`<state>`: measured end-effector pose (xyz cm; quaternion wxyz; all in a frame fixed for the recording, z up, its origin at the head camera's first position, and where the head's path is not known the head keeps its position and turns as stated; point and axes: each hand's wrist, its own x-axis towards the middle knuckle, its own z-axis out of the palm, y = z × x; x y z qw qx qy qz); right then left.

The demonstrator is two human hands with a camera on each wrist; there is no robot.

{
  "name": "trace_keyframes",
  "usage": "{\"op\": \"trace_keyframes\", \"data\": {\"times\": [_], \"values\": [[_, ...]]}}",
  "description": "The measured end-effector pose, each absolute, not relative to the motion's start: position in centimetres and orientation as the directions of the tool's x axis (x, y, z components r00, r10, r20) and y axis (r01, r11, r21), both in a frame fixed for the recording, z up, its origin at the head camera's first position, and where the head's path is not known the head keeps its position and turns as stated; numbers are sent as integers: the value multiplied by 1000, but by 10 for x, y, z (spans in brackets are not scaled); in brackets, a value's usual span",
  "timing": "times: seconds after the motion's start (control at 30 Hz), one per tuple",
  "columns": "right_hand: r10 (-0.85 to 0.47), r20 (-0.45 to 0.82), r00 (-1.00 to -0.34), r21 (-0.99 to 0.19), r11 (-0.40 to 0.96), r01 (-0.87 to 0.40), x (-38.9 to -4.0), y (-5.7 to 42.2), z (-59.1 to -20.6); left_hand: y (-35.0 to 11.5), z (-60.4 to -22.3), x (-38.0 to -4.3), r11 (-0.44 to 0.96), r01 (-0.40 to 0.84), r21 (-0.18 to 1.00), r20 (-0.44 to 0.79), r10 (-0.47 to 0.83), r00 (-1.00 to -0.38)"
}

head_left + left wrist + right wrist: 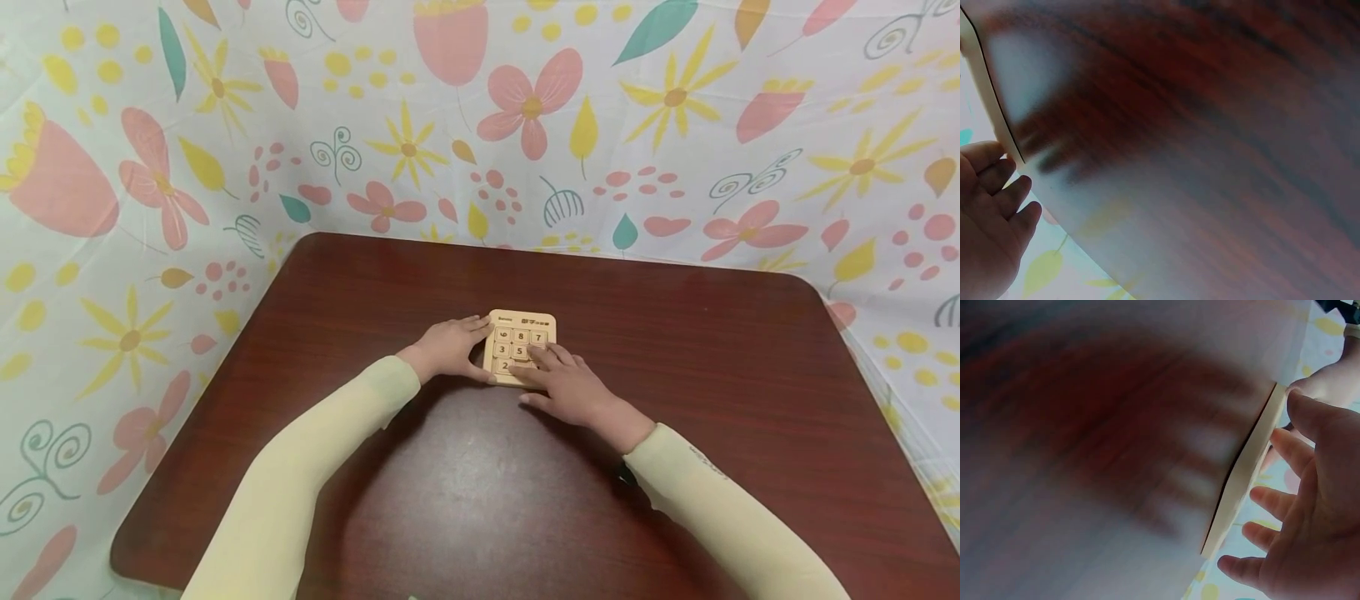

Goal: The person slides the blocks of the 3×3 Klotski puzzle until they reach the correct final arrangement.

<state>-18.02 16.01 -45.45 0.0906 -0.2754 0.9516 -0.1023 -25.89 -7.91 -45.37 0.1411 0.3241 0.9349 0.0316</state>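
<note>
And here's the wooden number board (517,319), flat on the dark red-brown table (675,350), approx. mid-table, btwn both hands. L hand (447,347) has the board's L side: thumb spread well away from the fingers, thumb at the lower-L corner, fingertips at the edge nr the upper-L corner. R hand (572,388) is out over the lower-R part, fingers spread, fingertips at the tiles there, thumb off the front edge; can't tell which tile, if any, is being pressed. Readable nos.: 8 tile (521,337) and 7 tile (538,337) in the top row, 3 tile (502,350) and 5 tile (519,352) in the mid row, 2 tile (505,366) bottom L; the R hand hides the rest. Pale yellow sleeves (345,408) on both arms, floral cloth (660,50) in the bkgd.
</note>
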Motion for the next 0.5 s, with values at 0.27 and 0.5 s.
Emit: {"op": "trace_keyframes", "data": {"times": [0.27,0.5], "values": [[-529,-131,-838,-254,835,-488,-179,166,-454,-78,-452,-259,788,598,143,-253,614,-748],[-524,-132,-841,-254,839,-482,-179,170,-456,-78,-452,-259,793,592,147,-255,608,-752]]}}
